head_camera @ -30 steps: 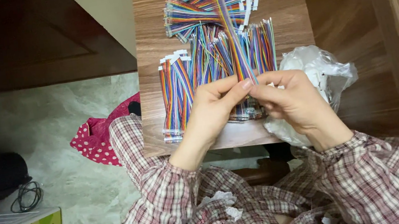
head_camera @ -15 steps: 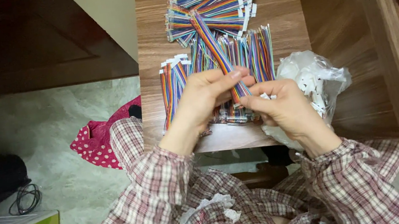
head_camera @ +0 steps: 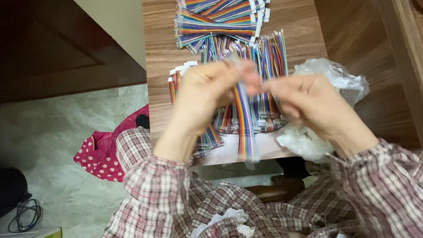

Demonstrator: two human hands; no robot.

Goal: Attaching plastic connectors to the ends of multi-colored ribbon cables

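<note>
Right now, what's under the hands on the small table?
Under the left hand and right hand lie rows of rainbow ribbon cables on the table; a clear bag shows beside them. What lies directly beneath the palms is covered.

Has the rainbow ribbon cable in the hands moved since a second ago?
Yes. The ribbon cable pointed away over the table's far pile; now it hangs toward the person, past the table's near edge, pinched by the left hand and right hand.

Bare left hand (head_camera: 207,94) and right hand (head_camera: 314,105); long plaid sleeves in red, white and grey, white lace trim at front
</note>
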